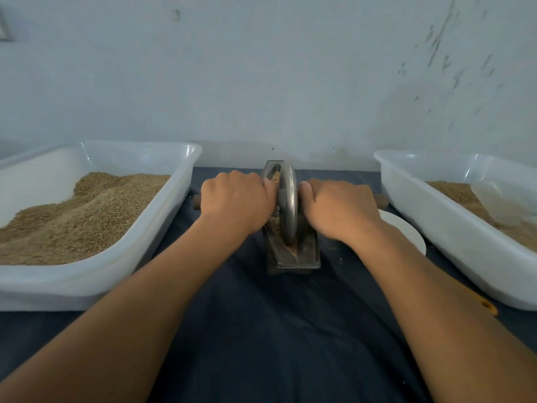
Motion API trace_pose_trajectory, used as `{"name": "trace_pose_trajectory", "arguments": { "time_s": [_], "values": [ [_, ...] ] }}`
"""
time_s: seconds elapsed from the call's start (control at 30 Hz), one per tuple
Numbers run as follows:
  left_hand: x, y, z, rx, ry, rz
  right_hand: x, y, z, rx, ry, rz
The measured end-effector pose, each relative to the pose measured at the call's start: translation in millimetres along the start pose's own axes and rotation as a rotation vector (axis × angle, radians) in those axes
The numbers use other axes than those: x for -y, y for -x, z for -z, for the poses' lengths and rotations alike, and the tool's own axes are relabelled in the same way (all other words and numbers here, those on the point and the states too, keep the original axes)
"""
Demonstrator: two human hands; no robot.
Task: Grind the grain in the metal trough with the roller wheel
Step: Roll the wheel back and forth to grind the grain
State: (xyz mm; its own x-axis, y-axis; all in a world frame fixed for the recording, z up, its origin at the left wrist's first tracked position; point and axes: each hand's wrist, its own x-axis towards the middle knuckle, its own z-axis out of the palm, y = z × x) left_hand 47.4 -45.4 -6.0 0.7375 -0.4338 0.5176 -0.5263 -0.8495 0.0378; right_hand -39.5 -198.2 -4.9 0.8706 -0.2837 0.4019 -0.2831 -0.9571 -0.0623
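Note:
A grey metal roller wheel (288,202) stands upright in a narrow dark metal trough (305,254) at the centre of the table. Brown grain (276,177) shows in the trough behind the wheel, and a little lies at its near foot. A wooden axle handle runs through the wheel; its ends (197,202) stick out past my fists. My left hand (238,203) grips the handle left of the wheel. My right hand (338,209) grips it on the right, thumb against the wheel.
A white plastic tub (87,282) heaped with grain sits at the left. Another white tub (436,228) with grain and a translucent scoop (502,202) sits at the right. A white dish (406,231) lies under my right wrist. Dark cloth (267,330) covers the table; a wall is close behind.

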Motion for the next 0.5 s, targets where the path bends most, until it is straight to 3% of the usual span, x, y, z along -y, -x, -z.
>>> {"name": "trace_pose_trajectory", "arguments": {
  "time_s": [0.23, 0.5],
  "values": [
    [-2, 1, 3, 0.023, -0.078, 0.009, -1, 4, 13, 0.076, 0.019, 0.001],
    [-1, -4, -10, 0.021, -0.027, -0.001, -1, -2, -1, 0.038, 0.001, -0.006]
  ]
}}
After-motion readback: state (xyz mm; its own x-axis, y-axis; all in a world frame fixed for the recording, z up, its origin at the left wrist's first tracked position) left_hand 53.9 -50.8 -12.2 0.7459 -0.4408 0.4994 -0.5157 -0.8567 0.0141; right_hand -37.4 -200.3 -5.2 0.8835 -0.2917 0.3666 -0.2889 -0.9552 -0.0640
